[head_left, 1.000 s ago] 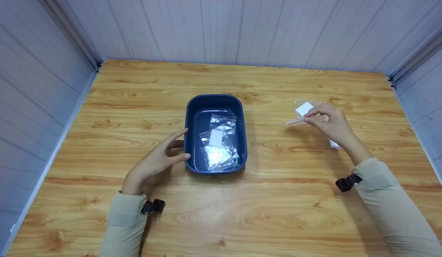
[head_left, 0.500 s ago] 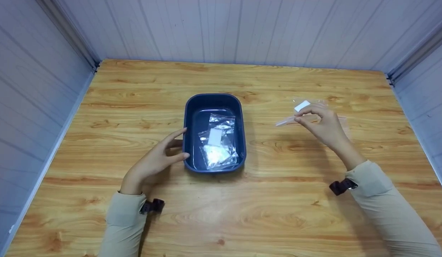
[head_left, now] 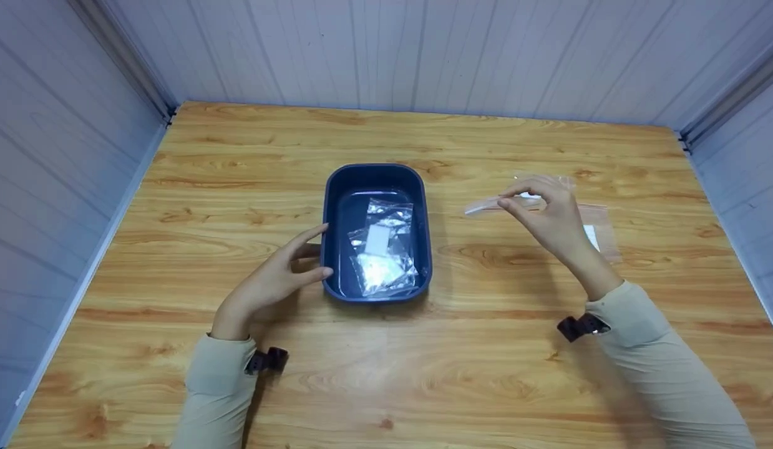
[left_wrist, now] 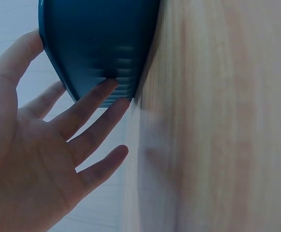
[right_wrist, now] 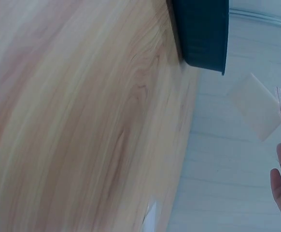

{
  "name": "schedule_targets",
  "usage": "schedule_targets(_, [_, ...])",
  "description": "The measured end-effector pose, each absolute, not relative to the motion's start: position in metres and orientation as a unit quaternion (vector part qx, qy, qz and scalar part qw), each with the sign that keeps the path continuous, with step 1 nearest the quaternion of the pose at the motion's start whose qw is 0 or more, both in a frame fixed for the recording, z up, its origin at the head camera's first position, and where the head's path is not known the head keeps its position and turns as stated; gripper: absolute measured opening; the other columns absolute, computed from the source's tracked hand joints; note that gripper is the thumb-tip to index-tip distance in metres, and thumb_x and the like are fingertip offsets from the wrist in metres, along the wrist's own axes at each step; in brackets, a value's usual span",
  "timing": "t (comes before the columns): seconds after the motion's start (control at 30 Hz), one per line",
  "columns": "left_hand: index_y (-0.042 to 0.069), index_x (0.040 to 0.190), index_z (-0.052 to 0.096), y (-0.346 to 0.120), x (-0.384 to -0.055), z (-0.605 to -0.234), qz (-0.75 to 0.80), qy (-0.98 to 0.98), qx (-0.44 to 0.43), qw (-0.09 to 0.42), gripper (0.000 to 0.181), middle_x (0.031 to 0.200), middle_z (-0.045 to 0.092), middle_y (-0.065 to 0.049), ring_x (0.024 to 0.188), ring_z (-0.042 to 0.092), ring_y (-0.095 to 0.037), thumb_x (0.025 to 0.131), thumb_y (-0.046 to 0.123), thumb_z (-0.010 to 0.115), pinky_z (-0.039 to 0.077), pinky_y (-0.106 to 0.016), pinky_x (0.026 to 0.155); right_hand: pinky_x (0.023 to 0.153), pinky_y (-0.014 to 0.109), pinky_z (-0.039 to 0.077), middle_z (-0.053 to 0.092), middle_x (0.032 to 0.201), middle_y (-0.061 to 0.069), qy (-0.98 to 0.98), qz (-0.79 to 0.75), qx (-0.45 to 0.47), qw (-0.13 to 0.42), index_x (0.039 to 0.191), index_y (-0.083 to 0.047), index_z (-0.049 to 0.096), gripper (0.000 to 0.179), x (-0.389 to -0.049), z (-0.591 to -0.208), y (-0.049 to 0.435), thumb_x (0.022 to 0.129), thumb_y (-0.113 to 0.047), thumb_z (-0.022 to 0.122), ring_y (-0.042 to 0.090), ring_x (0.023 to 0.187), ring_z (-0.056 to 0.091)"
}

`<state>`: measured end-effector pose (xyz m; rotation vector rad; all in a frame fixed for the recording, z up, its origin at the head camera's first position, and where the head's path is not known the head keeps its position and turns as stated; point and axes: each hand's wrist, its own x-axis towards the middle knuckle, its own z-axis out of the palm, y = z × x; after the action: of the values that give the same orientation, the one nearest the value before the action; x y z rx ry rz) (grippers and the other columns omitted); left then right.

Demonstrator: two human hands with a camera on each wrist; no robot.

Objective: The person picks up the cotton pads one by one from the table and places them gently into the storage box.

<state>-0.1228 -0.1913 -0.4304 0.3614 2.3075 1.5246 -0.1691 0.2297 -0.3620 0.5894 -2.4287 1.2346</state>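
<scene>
My left hand (head_left: 264, 280) reaches to the near-left side of a dark blue plastic bin (head_left: 333, 206), its thumb and index finger at the rim. In the left wrist view the other fingers (left_wrist: 90, 104) lie spread and fairly straight along the bin's outer wall. To the right of the bin, above the table, my right hand (head_left: 551, 218) pinches a clear zip-lock bag (head_left: 483, 206) between thumb and index finger. A white card (right_wrist: 256, 106) shows with this bag in the right wrist view. Inside the bin lie several clear bags (head_left: 386, 274), one with a white piece.
On the wood-grain table (head_left: 386, 374), another clear bag (head_left: 604, 234) with a white card lies under my right wrist. A further clear bag edge (head_left: 567, 181) shows behind the right hand, mostly hidden. Pale panel walls (head_left: 386, 56) enclose the back and sides.
My right hand has moved left toward the bin with the pinched bag, uncovering the bag on the table beneath the wrist. My left hand and the bin stay in place.
</scene>
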Motion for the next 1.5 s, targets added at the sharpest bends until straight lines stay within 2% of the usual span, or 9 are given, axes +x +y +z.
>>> schedule_targets(0.13, [0.030,0.157,0.028,-0.191,-0.123,-0.431,0.536,0.815,0.125,0.178,0.077,0.146,0.047,-0.017,0.137,0.042,-0.033,0.093,0.030,0.072,0.026,-0.056,0.115,0.089,0.030,0.040,0.070,0.093,0.019,-0.853,0.438,0.213,0.188,0.092,0.007,0.073,0.009,-0.170,-0.359,0.221,0.084,0.004,0.075,0.005,0.095,0.056])
schedule_targets(0.37, [0.031,0.157,0.028,-0.191,-0.123,-0.431,0.533,0.818,0.121,0.179,0.078,0.147,0.046,-0.017,0.137,0.041,-0.035,0.092,0.030,0.072,0.026,-0.056,0.115,0.088,0.030,0.044,0.072,0.092,0.005,-0.838,0.457,0.229,0.192,0.093,-0.004,0.076,0.008,-0.182,-0.369,0.216,0.085,-0.005,0.077,0.006,0.094,0.057])
schedule_targets(0.57, [0.033,0.156,0.028,-0.191,-0.123,-0.432,0.532,0.818,0.118,0.183,0.078,0.148,0.045,-0.017,0.137,0.042,-0.035,0.092,0.030,0.072,0.025,-0.056,0.115,0.087,0.035,0.044,0.073,0.092,0.002,-0.825,0.468,0.248,0.197,0.094,-0.005,0.076,0.009,-0.183,-0.367,0.204,0.086,-0.009,0.078,0.011,0.094,0.058])
schedule_targets(0.67, [0.033,0.156,0.028,-0.191,-0.123,-0.432,0.531,0.819,0.116,0.184,0.078,0.148,0.045,-0.018,0.137,0.041,-0.035,0.092,0.031,0.071,0.024,-0.057,0.115,0.087,0.032,0.044,0.072,0.092,0.000,-0.824,0.472,0.250,0.190,0.095,-0.006,0.076,0.010,-0.182,-0.365,0.197,0.087,-0.011,0.078,0.011,0.095,0.057])
schedule_targets(0.97, [0.028,0.157,0.029,-0.191,-0.123,-0.431,0.531,0.820,0.130,0.173,0.077,0.145,0.049,-0.016,0.136,0.043,-0.034,0.093,0.031,0.071,0.025,-0.057,0.115,0.087,0.030,0.045,0.073,0.092,0.002,-0.809,0.488,0.274,0.180,0.094,-0.004,0.076,0.010,-0.181,-0.365,0.176,0.086,-0.009,0.078,0.014,0.094,0.059])
schedule_targets(1.5, [0.030,0.157,0.027,-0.191,-0.124,-0.432,0.529,0.821,0.128,0.174,0.078,0.148,0.046,-0.018,0.136,0.042,-0.036,0.092,0.031,0.072,0.026,-0.057,0.114,0.090,0.034,0.045,0.073,0.093,0.001,-0.785,0.502,0.322,0.167,0.094,-0.005,0.075,0.009,-0.180,-0.371,0.149,0.087,-0.009,0.077,0.018,0.096,0.060])
